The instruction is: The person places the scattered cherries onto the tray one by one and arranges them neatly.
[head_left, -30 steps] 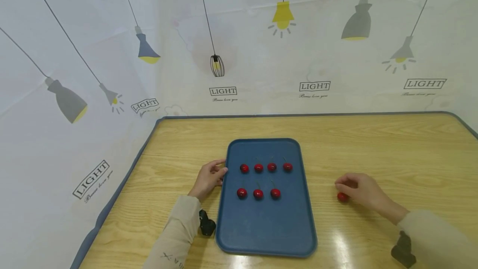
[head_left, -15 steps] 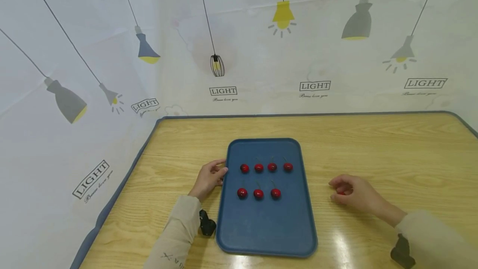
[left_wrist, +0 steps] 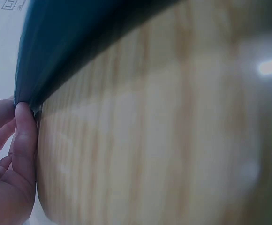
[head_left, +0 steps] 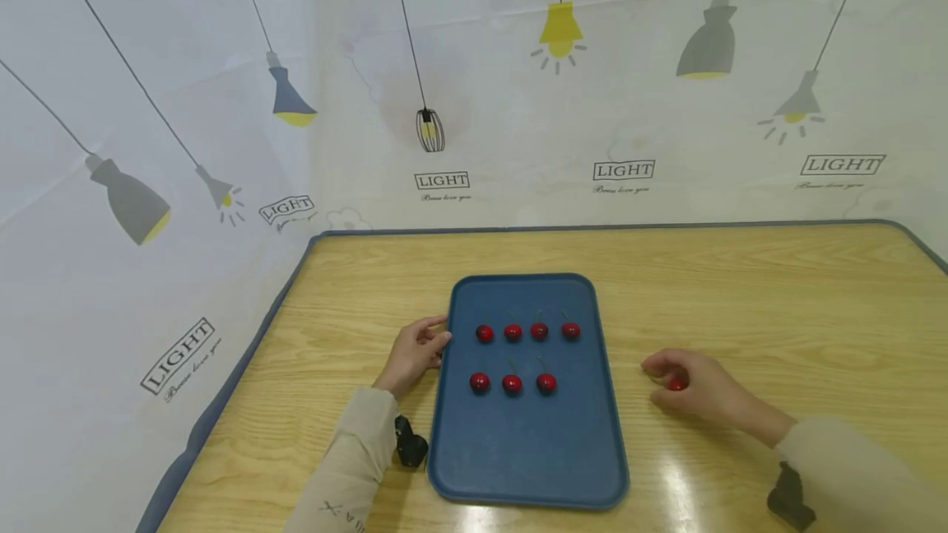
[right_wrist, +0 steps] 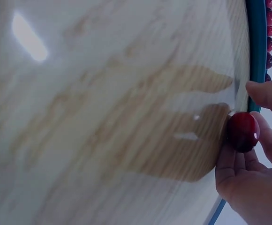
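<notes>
My left hand (head_left: 412, 356) holds the left rim of a blue tray (head_left: 527, 459), thumb and fingertips at its edge. In the left wrist view, the fingers (left_wrist: 23, 145) meet the tray's edge (left_wrist: 56, 42) just above the wood. On the tray lie several red cherries (head_left: 513, 385) with stems, in two rows. To the right of the tray, my right hand (head_left: 707, 389) is low over the table, fingers bent around a loose cherry (right_wrist: 243, 131). The thumb (right_wrist: 269, 96) stands apart from that fruit, which sits in front of the other fingers.
The wooden table (head_left: 785, 303) has a dark blue border along its back edge. Behind it hangs a white cloth (head_left: 511, 105) printed with lamps and lettering. Black wrist devices (head_left: 411, 442) show below both sleeves.
My right hand has shifted a little left, and its thumb and fingers have spread apart around the loose cherry. Left hand, tray and the cherries on it stay put.
</notes>
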